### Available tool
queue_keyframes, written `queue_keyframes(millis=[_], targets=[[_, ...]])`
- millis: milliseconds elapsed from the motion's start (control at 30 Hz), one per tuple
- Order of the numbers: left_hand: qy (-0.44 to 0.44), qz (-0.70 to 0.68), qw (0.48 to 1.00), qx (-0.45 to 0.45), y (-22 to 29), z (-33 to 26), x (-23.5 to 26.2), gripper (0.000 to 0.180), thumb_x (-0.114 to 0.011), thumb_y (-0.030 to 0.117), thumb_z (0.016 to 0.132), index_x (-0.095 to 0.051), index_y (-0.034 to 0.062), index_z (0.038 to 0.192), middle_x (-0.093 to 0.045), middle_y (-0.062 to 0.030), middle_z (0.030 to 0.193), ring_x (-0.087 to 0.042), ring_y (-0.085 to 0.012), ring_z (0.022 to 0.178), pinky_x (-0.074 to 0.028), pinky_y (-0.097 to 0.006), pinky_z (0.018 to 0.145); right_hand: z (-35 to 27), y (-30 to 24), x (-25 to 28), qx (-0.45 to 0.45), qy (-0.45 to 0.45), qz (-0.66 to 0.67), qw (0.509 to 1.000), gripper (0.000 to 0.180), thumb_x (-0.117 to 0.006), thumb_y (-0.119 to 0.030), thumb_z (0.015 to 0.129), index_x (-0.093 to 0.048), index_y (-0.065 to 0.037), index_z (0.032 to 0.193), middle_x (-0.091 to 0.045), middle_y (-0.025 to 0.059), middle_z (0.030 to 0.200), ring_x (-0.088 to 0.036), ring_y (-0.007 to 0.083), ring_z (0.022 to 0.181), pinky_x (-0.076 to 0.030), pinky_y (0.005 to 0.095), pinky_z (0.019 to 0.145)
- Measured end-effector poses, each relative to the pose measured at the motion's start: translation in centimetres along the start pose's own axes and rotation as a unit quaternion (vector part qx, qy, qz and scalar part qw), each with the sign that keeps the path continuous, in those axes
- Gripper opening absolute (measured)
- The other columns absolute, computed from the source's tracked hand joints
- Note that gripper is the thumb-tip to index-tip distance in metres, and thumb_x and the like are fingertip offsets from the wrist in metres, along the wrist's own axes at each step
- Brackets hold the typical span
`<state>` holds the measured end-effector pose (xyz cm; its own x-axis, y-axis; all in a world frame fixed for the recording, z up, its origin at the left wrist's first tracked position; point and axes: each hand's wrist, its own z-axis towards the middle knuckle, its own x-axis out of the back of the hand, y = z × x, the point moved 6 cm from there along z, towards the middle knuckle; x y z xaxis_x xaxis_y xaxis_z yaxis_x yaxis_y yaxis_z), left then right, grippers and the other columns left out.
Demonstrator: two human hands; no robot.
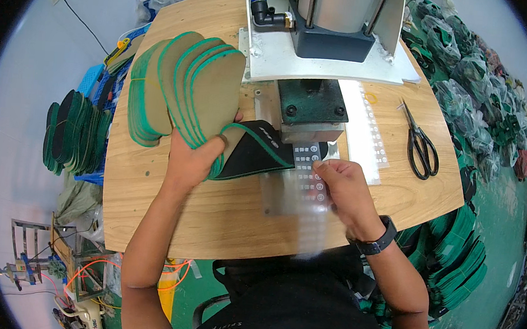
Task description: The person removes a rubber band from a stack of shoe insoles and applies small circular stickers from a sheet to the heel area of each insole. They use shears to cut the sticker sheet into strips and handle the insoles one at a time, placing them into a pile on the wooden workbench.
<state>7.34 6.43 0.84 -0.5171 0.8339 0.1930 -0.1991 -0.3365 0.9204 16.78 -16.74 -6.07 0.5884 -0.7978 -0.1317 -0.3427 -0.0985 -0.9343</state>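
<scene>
My left hand (194,159) grips a fanned stack of shoe insoles (186,87), tan undersides up with green edges. One insole (255,151) lies black side up on the wooden table (151,180), its toe under the head of the press machine (311,109). My right hand (345,186) pinches a clear transfer strip (307,177) with small white labels, laid across that insole's toe. The strip's lower end is blurred.
Black scissors (421,146) lie at the table's right. A second clear label strip (371,126) rests beside the press. Green insole stacks (71,131) stand in blue crates on the left. Bagged green insoles (468,75) pile up on the right.
</scene>
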Motion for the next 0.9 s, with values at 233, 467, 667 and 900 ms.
queue_keyframes(millis=[233,467,667,900], targets=[[-0.11,0.208,0.969,0.08,0.1,-0.1,-1.9,0.055,-0.067,0.011,0.067,-0.059,0.001,0.12,-0.068,-0.0135,0.097,-0.063,-0.0282,0.09,-0.049,-0.036,0.085,0.2,0.4,0.4,-0.002,0.004,-0.006,1.0,0.024,-0.059,-0.017,0.094,-0.064,-0.003,0.075,-0.058,0.0008,0.059,-0.051,0.0078,0.047,-0.04,0.0219,0.043],[-0.162,0.388,0.907,-0.032,0.0,-0.6,-3.5,0.074,-0.083,0.031,0.062,-0.054,0.007,0.125,-0.062,-0.0188,0.109,-0.057,-0.0384,0.104,-0.046,-0.044,0.091,-0.7,0.2,0.7,0.03,0.015,-0.037,0.999,0.022,-0.059,-0.017,0.093,-0.066,-0.001,0.078,-0.057,-0.0009,0.061,-0.049,0.0064,0.051,-0.039,0.0209,0.048],[-0.14,0.361,0.917,-0.095,0.7,-0.9,-3.4,0.061,-0.081,0.03,0.064,-0.059,0.0064,0.115,-0.063,-0.0181,0.099,-0.06,-0.0369,0.095,-0.05,-0.044,0.084,-3.8,-2.6,3.7,0.077,0.187,0.072,0.977,0.021,-0.058,-0.012,0.092,-0.06,-0.003,0.073,-0.048,-0.0039,0.065,-0.042,0.0053,0.059,-0.031,0.0229,0.052],[-0.148,0.319,0.936,0.014,0.6,-0.6,-2.9,0.036,-0.072,0.019,0.067,-0.065,0.0042,0.099,-0.065,-0.0194,0.086,-0.061,-0.0389,0.078,-0.051,-0.044,0.071,-2.7,-2.0,2.9,0.059,0.141,0.129,0.98,0.017,-0.059,-0.01,0.092,-0.062,-0.002,0.078,-0.054,-0.001,0.068,-0.046,0.008,0.059,-0.037,0.0242,0.055]])
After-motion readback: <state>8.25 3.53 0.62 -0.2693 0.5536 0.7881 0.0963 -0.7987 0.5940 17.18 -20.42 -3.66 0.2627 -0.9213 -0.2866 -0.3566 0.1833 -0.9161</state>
